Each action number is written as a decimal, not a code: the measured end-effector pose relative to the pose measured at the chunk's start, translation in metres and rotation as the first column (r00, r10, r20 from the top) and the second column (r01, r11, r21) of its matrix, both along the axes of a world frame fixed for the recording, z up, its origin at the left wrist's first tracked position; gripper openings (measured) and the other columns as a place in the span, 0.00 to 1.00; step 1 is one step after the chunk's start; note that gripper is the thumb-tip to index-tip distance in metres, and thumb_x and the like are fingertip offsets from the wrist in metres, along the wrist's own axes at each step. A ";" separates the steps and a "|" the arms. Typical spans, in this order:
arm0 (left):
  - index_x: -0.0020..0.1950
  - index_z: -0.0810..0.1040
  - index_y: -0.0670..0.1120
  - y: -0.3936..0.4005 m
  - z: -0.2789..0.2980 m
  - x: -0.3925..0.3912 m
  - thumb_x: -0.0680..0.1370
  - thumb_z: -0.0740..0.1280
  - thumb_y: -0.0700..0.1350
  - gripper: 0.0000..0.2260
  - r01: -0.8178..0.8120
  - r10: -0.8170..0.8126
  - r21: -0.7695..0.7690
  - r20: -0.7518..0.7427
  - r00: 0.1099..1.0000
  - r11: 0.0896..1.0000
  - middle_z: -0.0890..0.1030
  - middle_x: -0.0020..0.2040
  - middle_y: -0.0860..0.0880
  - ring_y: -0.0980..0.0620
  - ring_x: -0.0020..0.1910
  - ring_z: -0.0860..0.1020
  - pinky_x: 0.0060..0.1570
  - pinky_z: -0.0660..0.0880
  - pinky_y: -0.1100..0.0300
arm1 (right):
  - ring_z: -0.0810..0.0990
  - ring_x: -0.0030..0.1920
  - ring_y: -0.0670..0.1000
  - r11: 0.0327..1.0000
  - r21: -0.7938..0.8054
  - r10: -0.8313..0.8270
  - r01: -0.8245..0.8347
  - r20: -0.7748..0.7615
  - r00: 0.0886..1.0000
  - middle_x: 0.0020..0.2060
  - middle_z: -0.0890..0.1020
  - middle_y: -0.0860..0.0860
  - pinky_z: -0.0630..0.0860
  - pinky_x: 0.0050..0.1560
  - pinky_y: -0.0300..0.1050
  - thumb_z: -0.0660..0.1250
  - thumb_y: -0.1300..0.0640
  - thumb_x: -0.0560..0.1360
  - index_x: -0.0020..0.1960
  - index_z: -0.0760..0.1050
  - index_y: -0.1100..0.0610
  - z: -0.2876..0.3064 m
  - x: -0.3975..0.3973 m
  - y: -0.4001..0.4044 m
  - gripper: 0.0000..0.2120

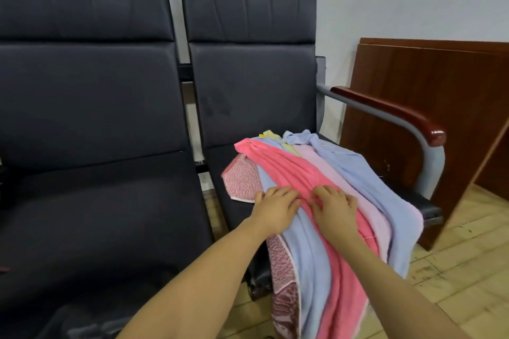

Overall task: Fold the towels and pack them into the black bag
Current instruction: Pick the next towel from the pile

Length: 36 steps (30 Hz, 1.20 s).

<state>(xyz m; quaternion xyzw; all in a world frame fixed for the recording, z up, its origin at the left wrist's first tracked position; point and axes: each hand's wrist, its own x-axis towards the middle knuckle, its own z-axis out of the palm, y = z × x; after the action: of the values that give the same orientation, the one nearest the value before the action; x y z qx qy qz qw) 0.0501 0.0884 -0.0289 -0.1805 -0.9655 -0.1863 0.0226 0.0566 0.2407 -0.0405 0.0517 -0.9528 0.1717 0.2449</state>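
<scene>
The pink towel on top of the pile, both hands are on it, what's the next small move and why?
Probably pinch the pink towel with both hands and lift it clear of the pile. It lies topmost, draped over the blue towel and off the seat's front edge, and the left hand and right hand rest side by side on it, fingers bent into the cloth. It must come free before folding.

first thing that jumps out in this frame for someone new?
The heap of towels draped over the right-hand chair seat, with the coral pink towel on top between pale blue ones. Both hands meet on it near the seat's front edge: the left hand and right hand lie on the pink towel, fingers bent into its folds. A dark-red wooden armrest runs along the right.
</scene>
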 end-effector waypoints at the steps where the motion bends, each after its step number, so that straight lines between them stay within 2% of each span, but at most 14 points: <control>1: 0.69 0.68 0.53 0.001 0.002 0.002 0.84 0.51 0.53 0.16 -0.016 0.015 0.061 0.003 1.000 0.998 0.67 0.72 0.54 0.50 0.71 0.61 0.64 0.55 0.51 | 0.77 0.49 0.57 0.998 -0.059 0.010 -0.013 -0.050 0.999 0.46 0.80 0.51 0.54 0.47 0.46 0.65 0.58 0.75 0.45 0.78 0.55 0.001 0.001 0.001 0.03; 3: 0.68 0.67 0.54 0.002 0.005 0.006 0.84 0.51 0.52 0.15 -0.048 0.049 0.214 0.001 0.999 0.976 0.70 0.69 0.55 0.50 0.68 0.63 0.62 0.55 0.52 | 0.76 0.47 0.54 0.975 -0.214 0.028 -0.055 -0.128 0.991 0.45 0.79 0.48 0.52 0.46 0.43 0.66 0.60 0.76 0.45 0.77 0.53 0.008 0.006 0.001 0.03; 5: 0.71 0.63 0.57 0.001 0.013 0.011 0.84 0.50 0.52 0.16 -0.066 0.071 0.331 -0.003 0.998 0.942 0.66 0.71 0.56 0.49 0.68 0.62 0.63 0.54 0.53 | 0.77 0.44 0.51 0.915 -0.376 0.081 -0.148 -0.189 0.979 0.42 0.78 0.44 0.57 0.48 0.45 0.67 0.59 0.77 0.44 0.75 0.50 0.017 0.013 -0.003 0.05; 7: 0.73 0.60 0.60 -0.001 0.022 0.016 0.84 0.49 0.53 0.17 -0.060 0.071 0.395 -0.013 0.997 0.917 0.62 0.75 0.57 0.49 0.70 0.60 0.65 0.54 0.51 | 0.78 0.40 0.49 0.872 -0.416 0.149 -0.259 -0.279 0.949 0.39 0.78 0.41 0.63 0.49 0.49 0.65 0.55 0.77 0.43 0.73 0.48 0.026 0.019 -0.009 0.04; 10: 0.67 0.69 0.60 -0.006 0.038 0.020 0.84 0.49 0.54 0.15 -0.021 0.031 0.404 -0.017 0.999 0.914 0.61 0.75 0.58 0.53 0.71 0.56 0.67 0.51 0.51 | 0.76 0.40 0.44 0.841 -0.400 0.209 -0.365 -0.382 0.900 0.38 0.77 0.36 0.68 0.48 0.55 0.62 0.49 0.75 0.43 0.72 0.44 0.035 0.029 -0.018 0.03; 12: 0.57 0.73 0.55 -0.007 0.044 0.024 0.84 0.50 0.52 0.13 0.015 0.000 0.387 -0.039 0.999 0.922 0.69 0.66 0.59 0.53 0.67 0.60 0.62 0.53 0.54 | 0.76 0.39 0.45 0.820 -0.423 0.197 -0.385 -0.422 0.885 0.38 0.77 0.35 0.70 0.48 0.58 0.65 0.54 0.74 0.43 0.72 0.44 0.043 0.033 -0.022 0.05; 14: 0.44 0.70 0.53 -0.010 0.045 0.031 0.84 0.52 0.50 0.11 -0.017 0.053 0.453 -0.065 0.997 0.891 0.73 0.48 0.58 0.50 0.58 0.67 0.54 0.57 0.54 | 0.78 0.38 0.49 0.829 -0.411 0.188 -0.381 -0.436 0.880 0.37 0.77 0.38 0.72 0.46 0.60 0.66 0.56 0.73 0.42 0.72 0.45 0.047 0.037 -0.026 0.06; 17: 0.39 0.68 0.51 -0.023 0.043 0.037 0.83 0.54 0.48 0.14 -0.152 0.191 0.565 -0.010 0.982 0.811 0.68 0.35 0.54 0.49 0.46 0.68 0.52 0.60 0.53 | 0.77 0.42 0.49 0.893 -0.316 0.226 -0.320 -0.301 0.927 0.40 0.76 0.38 0.63 0.49 0.51 0.66 0.50 0.75 0.45 0.74 0.44 0.040 0.040 -0.025 0.02; 20: 0.40 0.71 0.55 -0.046 0.040 0.046 0.82 0.53 0.52 0.13 -0.221 0.269 0.628 0.019 0.963 0.746 0.69 0.36 0.54 0.50 0.46 0.67 0.53 0.60 0.54 | 0.69 0.51 0.45 0.970 -0.084 0.221 -0.226 -0.069 0.973 0.48 0.73 0.37 0.57 0.53 0.46 0.61 0.36 0.74 0.53 0.74 0.44 0.021 0.042 -0.019 0.15; 23: 0.41 0.70 0.54 -0.071 0.041 0.059 0.83 0.55 0.49 0.11 -0.270 0.361 0.505 -0.091 0.928 0.820 0.68 0.35 0.55 0.54 0.48 0.65 0.45 0.54 0.58 | 0.74 0.44 0.44 0.941 -0.108 0.312 -0.321 -0.090 0.946 0.39 0.77 0.39 0.54 0.49 0.44 0.51 0.32 0.71 0.47 0.78 0.47 0.015 0.048 -0.030 0.25; 26: 0.43 0.72 0.46 -0.098 0.039 0.068 0.82 0.57 0.49 0.12 -0.320 0.433 0.444 -0.178 0.884 0.837 0.70 0.35 0.53 0.51 0.49 0.68 0.44 0.54 0.57 | 0.76 0.35 0.45 0.905 -0.209 0.337 -0.371 -0.182 0.924 0.30 0.78 0.41 0.53 0.45 0.41 0.58 0.38 0.73 0.41 0.78 0.49 0.015 0.056 -0.058 0.17; 31: 0.44 0.74 0.46 -0.157 0.043 0.088 0.82 0.58 0.50 0.11 -0.368 0.493 0.399 -0.281 0.823 0.840 0.75 0.40 0.53 0.53 0.49 0.68 0.44 0.52 0.57 | 0.77 0.37 0.45 0.842 -0.262 0.424 -0.471 -0.218 0.879 0.35 0.81 0.44 0.55 0.53 0.31 0.61 0.41 0.74 0.41 0.75 0.46 0.025 0.065 -0.115 0.11; 34: 0.43 0.73 0.50 -0.201 0.041 0.109 0.82 0.59 0.49 0.09 -0.424 0.535 0.349 -0.340 0.774 0.836 0.77 0.42 0.54 0.54 0.50 0.67 0.44 0.51 0.58 | 0.79 0.40 0.48 0.818 -0.233 0.488 -0.525 -0.202 0.849 0.38 0.82 0.46 0.55 0.47 0.42 0.64 0.46 0.73 0.43 0.79 0.51 0.034 0.074 -0.154 0.10; 36: 0.44 0.73 0.50 -0.230 0.034 0.127 0.82 0.59 0.50 0.09 -0.466 0.563 0.324 -0.352 0.748 0.823 0.77 0.41 0.55 0.55 0.50 0.67 0.45 0.51 0.58 | 0.80 0.42 0.50 0.800 -0.181 0.537 -0.571 -0.206 0.818 0.39 0.83 0.47 0.53 0.44 0.44 0.65 0.48 0.72 0.43 0.81 0.54 0.034 0.081 -0.184 0.11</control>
<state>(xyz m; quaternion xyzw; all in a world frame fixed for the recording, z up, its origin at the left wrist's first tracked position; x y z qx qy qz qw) 0.1774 -0.1418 0.0055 0.0609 -0.9213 -0.2313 0.3065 0.1379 0.0571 -0.0068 0.3116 -0.8483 0.3429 0.2564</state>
